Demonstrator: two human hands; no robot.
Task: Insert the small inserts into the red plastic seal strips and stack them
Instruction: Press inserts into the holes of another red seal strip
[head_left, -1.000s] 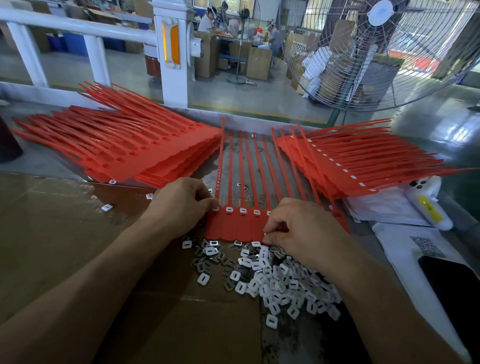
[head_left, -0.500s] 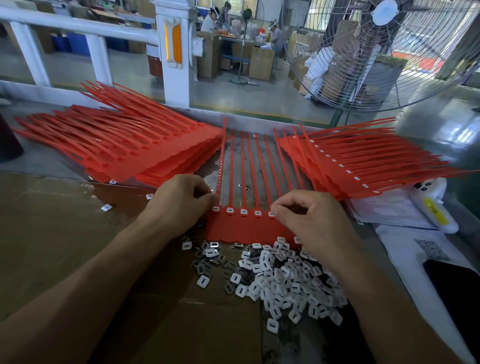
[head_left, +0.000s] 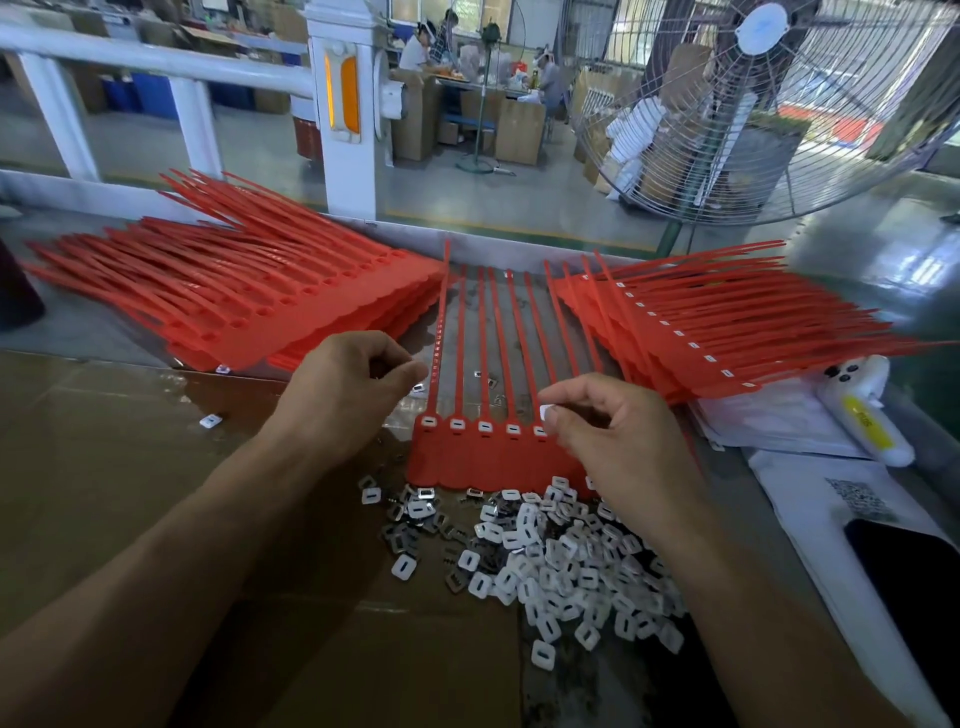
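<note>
A red seal strip sheet (head_left: 483, 457) lies flat in front of me, its tails pointing away, with white inserts seated in several of its sockets. My right hand (head_left: 613, 436) hovers over the sheet's right end and pinches one white insert (head_left: 545, 412) between thumb and forefinger. My left hand (head_left: 343, 395) is curled just left of the sheet, fingertips near its leftmost tail; I cannot make out anything held in it. A heap of white and metal inserts (head_left: 550, 561) lies just below the sheet.
One stack of red strips (head_left: 234, 296) fans out at the left, another stack (head_left: 717, 322) with inserts fitted at the right. White papers (head_left: 769, 421), a white and yellow device (head_left: 867, 415) and a dark phone (head_left: 914, 577) lie at the right. A large fan (head_left: 753, 104) stands behind.
My right hand has lifted from the insert heap up to the sheet's right end with one insert pinched. My left hand has pulled slightly back from the sheet's left corner.
</note>
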